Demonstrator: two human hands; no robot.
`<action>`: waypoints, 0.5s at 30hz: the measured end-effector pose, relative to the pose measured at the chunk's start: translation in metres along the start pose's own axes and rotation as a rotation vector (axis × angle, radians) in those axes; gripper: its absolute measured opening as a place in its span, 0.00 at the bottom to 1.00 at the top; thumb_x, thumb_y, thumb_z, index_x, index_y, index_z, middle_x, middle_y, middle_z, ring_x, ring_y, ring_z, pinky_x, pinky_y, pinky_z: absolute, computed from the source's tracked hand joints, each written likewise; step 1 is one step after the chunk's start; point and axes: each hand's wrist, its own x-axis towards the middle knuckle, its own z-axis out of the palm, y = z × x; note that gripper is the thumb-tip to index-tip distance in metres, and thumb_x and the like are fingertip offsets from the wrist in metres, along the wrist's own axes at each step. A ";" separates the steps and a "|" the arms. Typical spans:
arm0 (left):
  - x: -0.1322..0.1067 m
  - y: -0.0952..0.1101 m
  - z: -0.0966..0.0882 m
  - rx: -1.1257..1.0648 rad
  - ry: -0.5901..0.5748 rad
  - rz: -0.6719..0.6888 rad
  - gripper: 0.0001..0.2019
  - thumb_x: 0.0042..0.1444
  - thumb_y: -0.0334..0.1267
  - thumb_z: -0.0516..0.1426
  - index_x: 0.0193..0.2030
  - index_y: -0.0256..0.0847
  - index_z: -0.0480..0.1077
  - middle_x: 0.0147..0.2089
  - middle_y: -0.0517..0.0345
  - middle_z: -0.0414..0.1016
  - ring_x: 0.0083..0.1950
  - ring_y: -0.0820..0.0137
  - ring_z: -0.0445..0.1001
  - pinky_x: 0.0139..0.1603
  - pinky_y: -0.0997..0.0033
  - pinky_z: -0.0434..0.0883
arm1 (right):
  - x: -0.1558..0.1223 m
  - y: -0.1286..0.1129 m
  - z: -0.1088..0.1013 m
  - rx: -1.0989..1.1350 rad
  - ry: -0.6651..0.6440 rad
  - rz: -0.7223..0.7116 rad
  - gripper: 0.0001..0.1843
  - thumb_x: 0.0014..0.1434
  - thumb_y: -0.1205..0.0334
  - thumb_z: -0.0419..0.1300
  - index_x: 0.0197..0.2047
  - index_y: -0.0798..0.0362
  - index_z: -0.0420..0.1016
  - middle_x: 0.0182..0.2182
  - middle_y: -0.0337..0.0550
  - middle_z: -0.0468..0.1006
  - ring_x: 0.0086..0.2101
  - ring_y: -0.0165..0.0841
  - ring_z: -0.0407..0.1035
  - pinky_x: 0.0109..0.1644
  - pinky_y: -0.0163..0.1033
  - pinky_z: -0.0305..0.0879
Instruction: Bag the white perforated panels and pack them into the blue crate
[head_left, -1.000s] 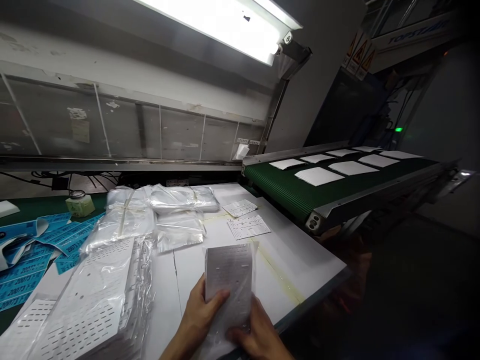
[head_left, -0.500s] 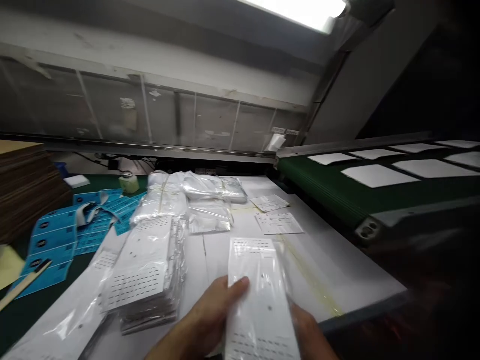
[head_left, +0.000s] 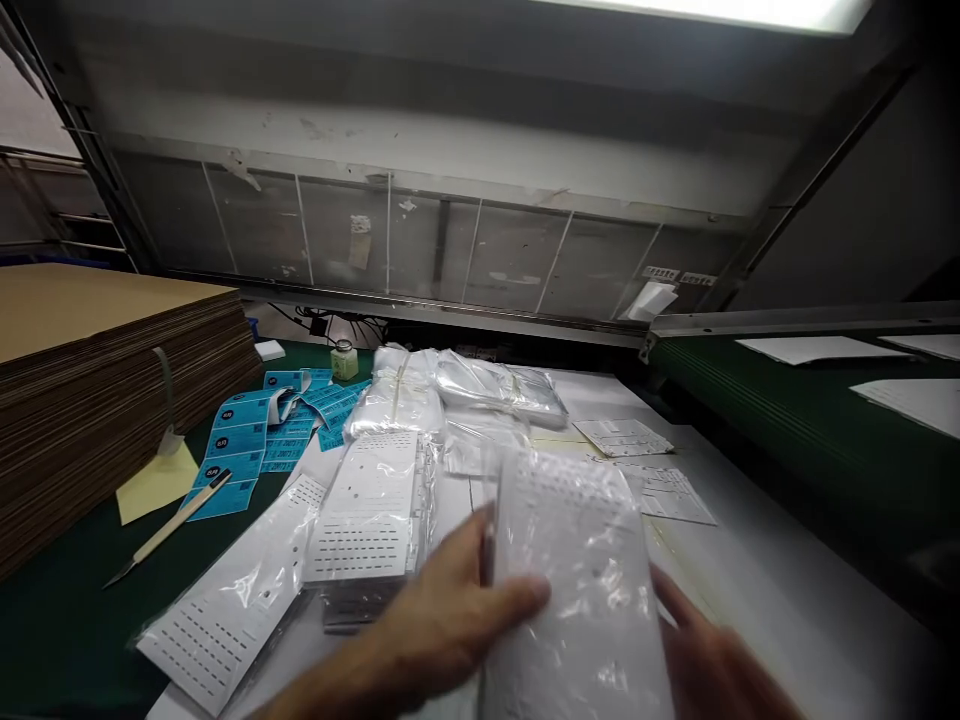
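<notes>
A stack of printed cards in clear plastic bags (head_left: 581, 590) is held upright just above the table's front part, slightly blurred. My left hand (head_left: 457, 615) is closed on its left side, with the thumb across the front. On the right edge is my right hand (head_left: 712, 650), smeared by motion, its fingertips partly hidden behind the stack. Left of my hands stands a pile of bagged cards (head_left: 364, 510). More bagged cards (head_left: 232, 600) lie fanned beside that pile. Bundles of clear plastic bags (head_left: 397, 395) sit behind it, tied with yellowish bands.
A tall cardboard pile (head_left: 127, 370) stands at left. Near it lie blue label sheets (head_left: 244, 430), a yellow paper (head_left: 157, 485), a wooden-handled blade (head_left: 169, 525) and a small jar (head_left: 344, 360). Loose printed cards (head_left: 626, 437) lie at right, by a green conveyor (head_left: 750, 420) carrying white sheets.
The view has swung left, bringing more of the cardboard pile into sight. The stack in my hands is raised and looks larger. My right hand shows more at its right edge.
</notes>
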 end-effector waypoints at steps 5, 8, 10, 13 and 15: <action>-0.004 0.054 -0.063 0.142 0.324 0.176 0.33 0.48 0.39 0.64 0.62 0.41 0.59 0.58 0.44 0.68 0.55 0.51 0.69 0.52 0.51 0.69 | 0.057 -0.062 0.105 0.169 -0.197 -0.125 0.45 0.51 0.54 0.64 0.65 0.40 0.44 0.51 0.48 0.72 0.38 0.45 0.74 0.38 0.51 0.72; -0.007 0.053 -0.120 0.225 0.635 0.199 0.31 0.50 0.47 0.62 0.60 0.43 0.59 0.64 0.48 0.59 0.62 0.54 0.60 0.61 0.53 0.60 | 0.099 -0.062 0.157 0.089 -0.221 -0.119 0.43 0.49 0.59 0.63 0.64 0.50 0.47 0.47 0.50 0.74 0.40 0.43 0.74 0.40 0.47 0.72; -0.008 0.040 -0.148 0.197 0.730 0.102 0.32 0.50 0.50 0.61 0.59 0.41 0.59 0.66 0.46 0.55 0.64 0.54 0.56 0.63 0.53 0.56 | 0.117 -0.047 0.179 0.013 -0.166 -0.092 0.41 0.47 0.61 0.64 0.62 0.56 0.51 0.47 0.54 0.73 0.44 0.46 0.71 0.46 0.49 0.69; -0.007 0.020 -0.164 0.048 0.661 -0.032 0.33 0.50 0.50 0.61 0.59 0.37 0.58 0.62 0.41 0.61 0.58 0.55 0.65 0.57 0.55 0.64 | 0.125 -0.018 0.193 -0.075 -0.072 -0.075 0.38 0.45 0.61 0.64 0.58 0.56 0.58 0.54 0.57 0.66 0.55 0.52 0.60 0.57 0.55 0.56; -0.004 0.012 -0.161 -0.040 0.542 -0.096 0.30 0.52 0.46 0.60 0.58 0.35 0.60 0.55 0.39 0.69 0.50 0.56 0.73 0.48 0.57 0.71 | 0.122 -0.002 0.191 -0.117 -0.016 -0.062 0.40 0.43 0.57 0.65 0.58 0.54 0.58 0.63 0.56 0.53 0.62 0.54 0.43 0.63 0.57 0.41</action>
